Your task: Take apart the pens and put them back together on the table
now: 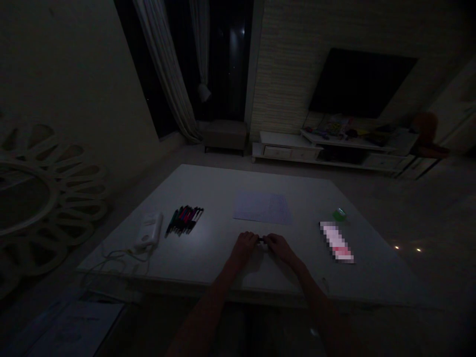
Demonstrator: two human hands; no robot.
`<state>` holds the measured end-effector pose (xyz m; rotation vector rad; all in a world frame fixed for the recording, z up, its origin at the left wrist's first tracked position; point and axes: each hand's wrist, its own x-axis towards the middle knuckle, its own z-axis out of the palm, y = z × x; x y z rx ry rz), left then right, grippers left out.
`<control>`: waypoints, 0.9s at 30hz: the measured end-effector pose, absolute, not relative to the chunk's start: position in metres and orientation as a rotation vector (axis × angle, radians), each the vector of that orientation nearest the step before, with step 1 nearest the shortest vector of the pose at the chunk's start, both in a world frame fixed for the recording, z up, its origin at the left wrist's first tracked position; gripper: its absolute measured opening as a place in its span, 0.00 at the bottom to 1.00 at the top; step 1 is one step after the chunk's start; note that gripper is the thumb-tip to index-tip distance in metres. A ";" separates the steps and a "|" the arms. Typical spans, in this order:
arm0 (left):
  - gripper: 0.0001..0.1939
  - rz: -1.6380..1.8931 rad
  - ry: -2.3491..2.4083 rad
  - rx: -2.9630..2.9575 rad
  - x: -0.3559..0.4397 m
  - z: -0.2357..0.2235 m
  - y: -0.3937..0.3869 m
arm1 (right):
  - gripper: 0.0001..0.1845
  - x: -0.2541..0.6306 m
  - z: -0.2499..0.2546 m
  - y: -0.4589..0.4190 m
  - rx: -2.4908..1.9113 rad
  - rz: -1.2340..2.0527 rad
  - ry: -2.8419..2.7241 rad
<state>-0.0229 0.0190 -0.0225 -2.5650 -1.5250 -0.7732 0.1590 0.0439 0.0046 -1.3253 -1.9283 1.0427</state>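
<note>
My left hand (pixel 246 245) and my right hand (pixel 278 246) meet near the front middle of the white table (pixel 215 186). Both have their fingers closed on a short, dark, pen-like thing (pixel 261 240) that spans the gap between them. Most of it is hidden by the fingers, and the room is dim. Just beyond the hands lies a pale sheet of paper (pixel 262 207), flat on the tabletop. To the left, a bunch of pens (pixel 185 220) in several colours rests side by side.
A white power strip (pixel 149 230) with cables (pixel 122 255) sits at the table's left. On the right lie a phone-like thing with a blurred screen (pixel 337 243) and a green roll of tape (pixel 339 214). Papers (pixel 87 322) lie below the table's left front edge.
</note>
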 end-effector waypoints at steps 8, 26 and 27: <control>0.04 -0.781 -1.512 -2.584 -0.024 -0.027 0.019 | 0.27 0.158 0.010 0.040 -1.303 1.064 -1.924; 0.03 -0.799 -1.473 -2.618 -0.025 -0.023 0.016 | 0.27 0.163 0.004 0.049 -1.329 1.055 -1.994; 0.03 -0.793 -1.463 -2.629 -0.025 -0.023 0.017 | 0.28 0.164 0.005 0.048 -1.341 1.076 -1.994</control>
